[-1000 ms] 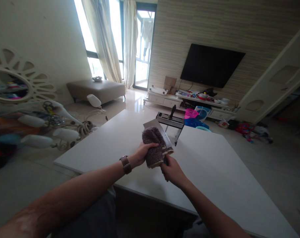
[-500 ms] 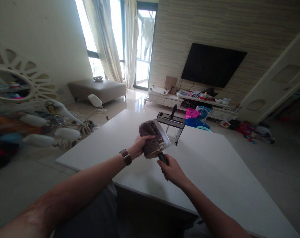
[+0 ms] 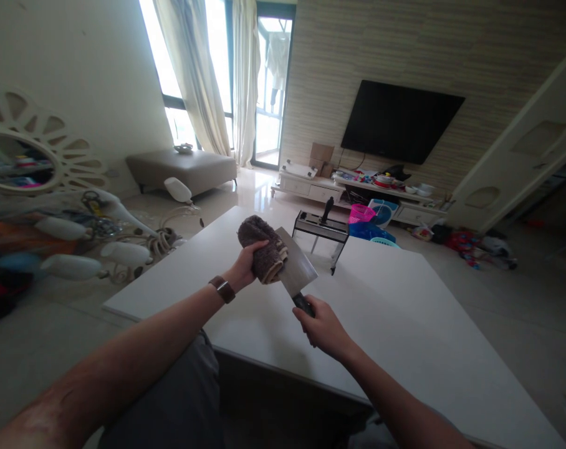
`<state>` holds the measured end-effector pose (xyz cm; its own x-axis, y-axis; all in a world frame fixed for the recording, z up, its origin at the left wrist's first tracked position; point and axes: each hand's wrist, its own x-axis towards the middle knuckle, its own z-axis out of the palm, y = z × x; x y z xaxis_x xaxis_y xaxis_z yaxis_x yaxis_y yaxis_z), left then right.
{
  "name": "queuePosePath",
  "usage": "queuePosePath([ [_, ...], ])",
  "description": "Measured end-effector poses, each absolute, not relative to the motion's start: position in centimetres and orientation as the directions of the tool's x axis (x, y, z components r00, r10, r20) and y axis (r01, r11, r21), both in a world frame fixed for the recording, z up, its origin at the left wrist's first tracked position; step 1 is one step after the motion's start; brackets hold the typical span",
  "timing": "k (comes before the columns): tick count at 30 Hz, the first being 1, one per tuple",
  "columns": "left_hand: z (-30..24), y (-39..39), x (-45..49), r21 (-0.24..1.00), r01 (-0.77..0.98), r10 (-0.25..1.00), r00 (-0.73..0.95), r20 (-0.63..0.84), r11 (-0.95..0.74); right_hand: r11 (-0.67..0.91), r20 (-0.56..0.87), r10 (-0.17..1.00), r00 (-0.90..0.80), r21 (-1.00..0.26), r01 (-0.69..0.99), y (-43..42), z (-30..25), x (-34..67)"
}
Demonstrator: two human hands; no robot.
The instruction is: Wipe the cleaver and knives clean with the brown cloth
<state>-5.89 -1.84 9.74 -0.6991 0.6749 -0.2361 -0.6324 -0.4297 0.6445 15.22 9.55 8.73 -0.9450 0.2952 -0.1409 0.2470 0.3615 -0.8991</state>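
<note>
A broad-bladed cleaver [image 3: 298,269] is held up over the white table [image 3: 395,312], blade pointing away and to the left. My right hand [image 3: 321,324] is closed around its dark handle. My left hand [image 3: 245,265], with a brown watch on the wrist, grips a folded dark brown cloth [image 3: 263,248] that is wrapped over the far end of the blade. Most of the steel face shows below the cloth.
A metal knife rack [image 3: 321,227] with one black-handled knife stands at the table's far edge. To the left lie a white chandelier and cables [image 3: 100,240] on the floor. Behind are a grey bench [image 3: 180,167], a TV unit with clutter, and pink and blue baskets [image 3: 369,219].
My left hand has slid the cloth up the blade from near the handle to its far end, baring the steel. Both hands and the cleaver have shifted a little left.
</note>
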Motion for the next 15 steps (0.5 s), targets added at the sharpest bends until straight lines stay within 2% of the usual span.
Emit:
queuePosePath([
  [3, 9.6, -0.9, -3.1, 0.620, -0.651, 0.709, -0.674, -0.206, -0.438, 0.314, -0.121, 0.322, -0.939, -0.922, 0.226, 9.2, 8.1, 14.9],
  [6, 9.0, 0.2, -0.4, 0.650, -0.669, 0.756, -0.618, -0.218, -0.359, 0.284, -0.099, 0.344, -0.934, -0.937, 0.204, 8.9, 7.4, 14.5],
  [11, 8.7, 0.8, -0.4, 0.733, -0.548, 0.624, -0.750, -0.219, -0.402, 0.283, -0.120, 0.347, -0.930, -0.932, 0.226, 9.1, 7.8, 14.4],
  [15, 9.3, 0.1, -3.8, 0.710, -0.504, 0.581, -0.798, -0.164, -0.492, 0.310, -0.138, 0.318, -0.938, -0.920, 0.241, 9.2, 8.8, 14.7],
])
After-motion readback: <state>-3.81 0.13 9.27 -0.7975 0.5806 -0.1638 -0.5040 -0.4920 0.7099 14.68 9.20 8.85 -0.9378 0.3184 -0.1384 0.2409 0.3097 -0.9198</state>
